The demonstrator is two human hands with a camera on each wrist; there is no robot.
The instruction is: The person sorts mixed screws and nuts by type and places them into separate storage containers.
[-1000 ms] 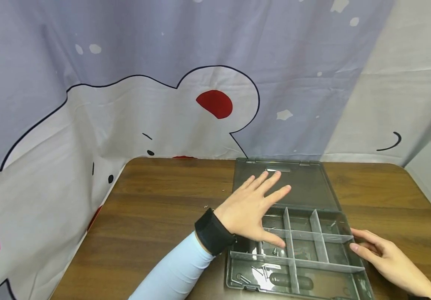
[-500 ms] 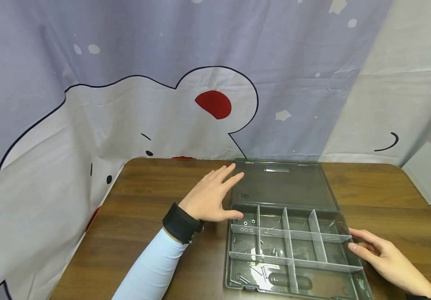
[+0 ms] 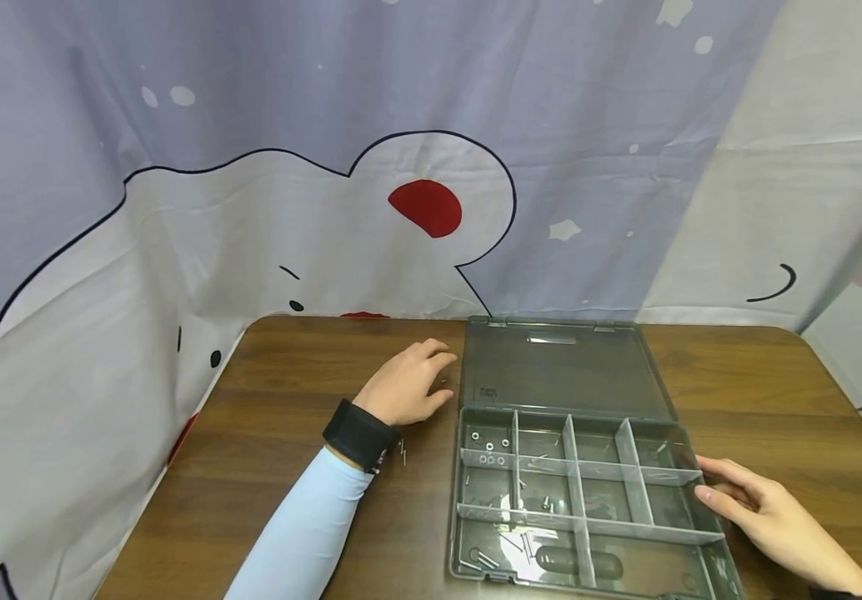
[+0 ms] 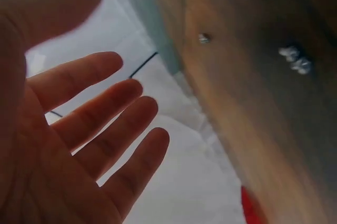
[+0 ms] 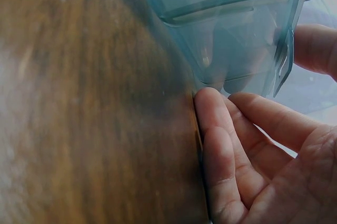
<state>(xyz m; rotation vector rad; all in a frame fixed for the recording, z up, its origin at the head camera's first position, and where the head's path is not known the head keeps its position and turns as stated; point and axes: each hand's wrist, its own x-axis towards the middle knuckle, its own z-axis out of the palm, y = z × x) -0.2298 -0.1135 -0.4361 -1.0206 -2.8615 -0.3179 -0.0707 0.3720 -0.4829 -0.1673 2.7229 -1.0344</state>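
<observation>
A grey transparent compartment box (image 3: 652,528) lies with its lid (image 3: 566,371) folded back. Small rings like nuts (image 3: 488,447) sit in its far-left compartment, and screws (image 3: 485,558) in the front-left one. To the left of the lid, my left hand (image 3: 404,385) hovers over the table with loosely bent fingers and holds nothing. In the left wrist view, small metal pieces (image 4: 295,60) lie on the wood past its fingertips. My right hand (image 3: 769,512) holds the box's right side, thumb at the rim and bent fingers (image 5: 213,111) against the lower wall.
The brown wooden table (image 3: 311,375) reaches back to a patterned cloth (image 3: 266,225) hanging behind it. Some thin metal bits (image 3: 403,451) lie on the wood beside the left wrist. Thin dividers (image 3: 581,483) stand up inside the box.
My left hand has moved left from above the box to over the table beside it, its spread fingers now drawn in and bent. The right hand stays at the box's side.
</observation>
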